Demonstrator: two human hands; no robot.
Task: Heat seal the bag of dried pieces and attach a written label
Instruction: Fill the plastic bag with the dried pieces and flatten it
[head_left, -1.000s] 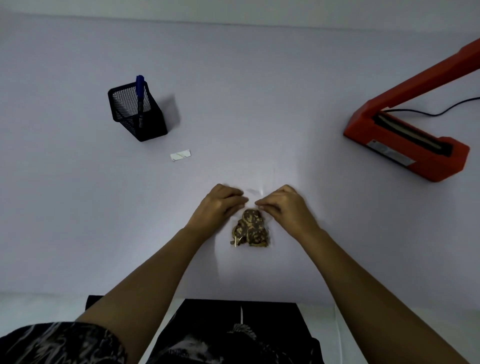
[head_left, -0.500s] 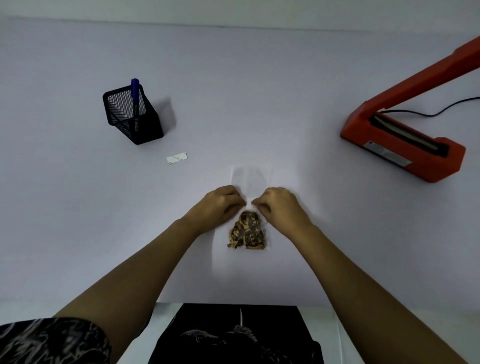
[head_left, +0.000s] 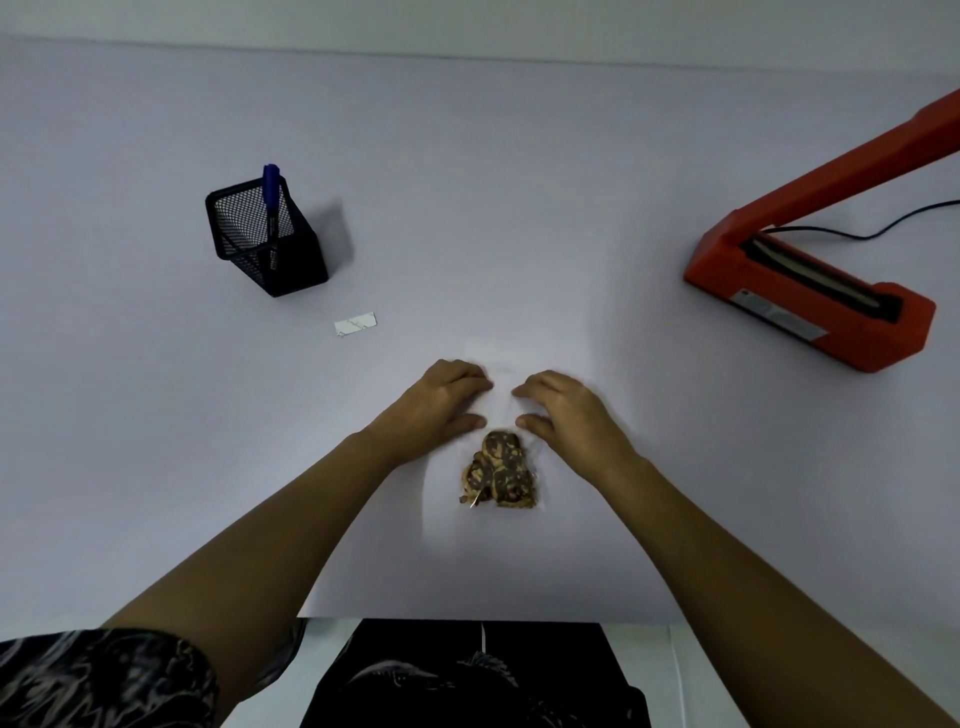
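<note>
Left hand (head_left: 441, 408) and right hand (head_left: 569, 415) palms down on bag (head_left: 502, 378).
Hands just apart, neither gripping; extended fingers press the clear far end flat, thumbs pointing inward beside dried pieces (head_left: 498, 470).

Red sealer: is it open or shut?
Open. The red sealer has its arm raised high above the base, with the dark sealing strip uncovered.

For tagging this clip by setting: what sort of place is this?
Probably a small packing station: a plain white table with a red impulse heat sealer, a black mesh pen holder and a clear bag of dried pieces.
</note>
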